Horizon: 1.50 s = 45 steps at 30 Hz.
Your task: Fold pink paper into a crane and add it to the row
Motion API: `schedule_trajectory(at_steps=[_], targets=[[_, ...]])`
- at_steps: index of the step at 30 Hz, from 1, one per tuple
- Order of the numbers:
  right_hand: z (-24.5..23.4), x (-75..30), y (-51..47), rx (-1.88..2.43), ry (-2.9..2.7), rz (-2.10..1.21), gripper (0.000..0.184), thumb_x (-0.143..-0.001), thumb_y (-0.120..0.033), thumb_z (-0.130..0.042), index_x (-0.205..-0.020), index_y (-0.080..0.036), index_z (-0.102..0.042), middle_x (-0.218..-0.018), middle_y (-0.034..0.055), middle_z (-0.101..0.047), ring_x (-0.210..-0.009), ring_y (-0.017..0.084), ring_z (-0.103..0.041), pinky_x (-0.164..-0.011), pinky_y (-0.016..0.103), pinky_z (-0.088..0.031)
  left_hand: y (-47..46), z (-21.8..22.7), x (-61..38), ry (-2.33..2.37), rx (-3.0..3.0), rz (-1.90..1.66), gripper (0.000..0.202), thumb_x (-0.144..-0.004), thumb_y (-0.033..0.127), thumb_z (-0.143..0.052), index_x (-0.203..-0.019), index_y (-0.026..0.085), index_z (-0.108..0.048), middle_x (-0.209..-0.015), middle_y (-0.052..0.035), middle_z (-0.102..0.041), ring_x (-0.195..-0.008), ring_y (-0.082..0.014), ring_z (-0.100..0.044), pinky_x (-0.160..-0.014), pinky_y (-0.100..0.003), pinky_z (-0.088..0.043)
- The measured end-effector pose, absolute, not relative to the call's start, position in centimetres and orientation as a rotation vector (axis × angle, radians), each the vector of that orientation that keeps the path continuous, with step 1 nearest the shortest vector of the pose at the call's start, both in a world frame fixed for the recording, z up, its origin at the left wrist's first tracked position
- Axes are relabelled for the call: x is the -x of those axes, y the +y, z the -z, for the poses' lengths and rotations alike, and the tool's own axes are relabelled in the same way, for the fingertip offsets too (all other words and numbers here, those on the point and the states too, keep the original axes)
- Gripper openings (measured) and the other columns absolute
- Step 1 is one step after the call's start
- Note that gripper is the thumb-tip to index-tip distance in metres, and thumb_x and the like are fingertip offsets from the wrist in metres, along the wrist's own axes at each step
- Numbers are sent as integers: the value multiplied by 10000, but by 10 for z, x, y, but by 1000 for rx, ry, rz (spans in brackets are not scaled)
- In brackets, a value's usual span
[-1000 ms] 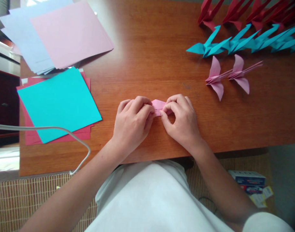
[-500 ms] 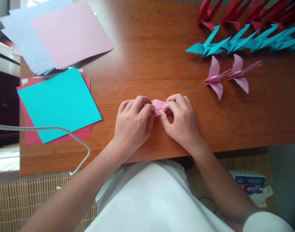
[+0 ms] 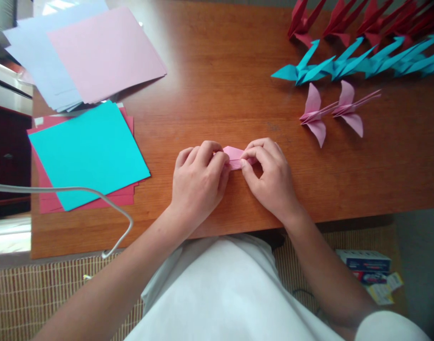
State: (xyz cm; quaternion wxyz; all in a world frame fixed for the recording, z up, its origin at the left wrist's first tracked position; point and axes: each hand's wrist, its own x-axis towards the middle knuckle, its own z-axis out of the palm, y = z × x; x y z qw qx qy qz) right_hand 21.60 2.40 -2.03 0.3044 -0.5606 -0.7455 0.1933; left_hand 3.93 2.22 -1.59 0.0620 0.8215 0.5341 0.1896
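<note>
A small piece of folded pink paper (image 3: pixel 234 153) lies near the table's front edge, between my two hands. My left hand (image 3: pixel 202 170) is closed on its left end, with thumb and fingertips pressed together there. On the other end, my right hand (image 3: pixel 268 168) pinches the paper between thumb and index finger. Both ends of the paper are partly hidden by my fingers. To the right stand two pink paper cranes (image 3: pixel 312 116), apart from my hands.
Behind the pink cranes run rows of blue cranes (image 3: pixel 309 71) and red cranes (image 3: pixel 302 23). At left lie blue and red sheets (image 3: pixel 89 154), with pink and pale sheets (image 3: pixel 106 52) farther back. A white cable (image 3: pixel 78 189) crosses the left front of the wooden table (image 3: pixel 217 94).
My right thumb and index finger have slid slightly rightward along the folded paper, showing a little more of it. The left hand keeps its hold. The whole view has shifted slightly.
</note>
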Motion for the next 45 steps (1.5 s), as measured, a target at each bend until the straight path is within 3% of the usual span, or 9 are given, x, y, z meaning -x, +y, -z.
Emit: schedule_trajectory(at_steps=[7, 13, 22, 29, 45], targets=[[20, -208, 22, 1570, -2073, -395, 37, -934, -250, -583, -946, -222, -562, -1034, 109, -616, -982, 282, -545, -882, 425, -465, 23, 16, -40, 1601, -2469, -600, 141, -985, 238, -519, -979, 229, -660, -1123, -90, -699, -962, -257, -625, -903, -433, -427], [22, -207, 20, 1582, -2138, -318, 53, -942, -184, -529, -957, -220, -564, -1045, 113, -604, -982, 283, -531, -874, 428, -463, 22, 15, -39, 1603, -2509, -542, 146, -990, 252, -516, -989, 217, -658, -1136, -92, -696, -969, -259, -622, -907, -427, -433], [27, -216, 19, 1525, -2090, -353, 301, -822, 13, -450, -950, -231, -570, -1017, 82, -583, -975, 265, -545, -893, 416, -461, 21, 18, -40, 1604, -2516, -582, 143, -989, 228, -506, -983, 230, -649, -1121, -89, -694, -951, -258, -619, -898, -434, -433], [25, -212, 19, 1553, -2106, -292, 45, -949, -196, -537, -948, -228, -569, -999, 90, -583, -942, 268, -531, -867, 412, -456, 22, 17, -40, 1609, -2528, -563, 154, -987, 223, -491, -987, 223, -645, -1130, -94, -689, -955, -266, -619, -899, -438, -438], [28, -214, 20, 1530, -2061, -332, 62, -933, -187, -569, -978, -214, -602, -1014, 90, -603, -977, 259, -557, -893, 400, -471, 21, 18, -26, 1480, -2404, -680, 338, -829, 29, -506, -1053, 239, -646, -1167, -69, -693, -1043, -248, -635, -914, -397, -483]])
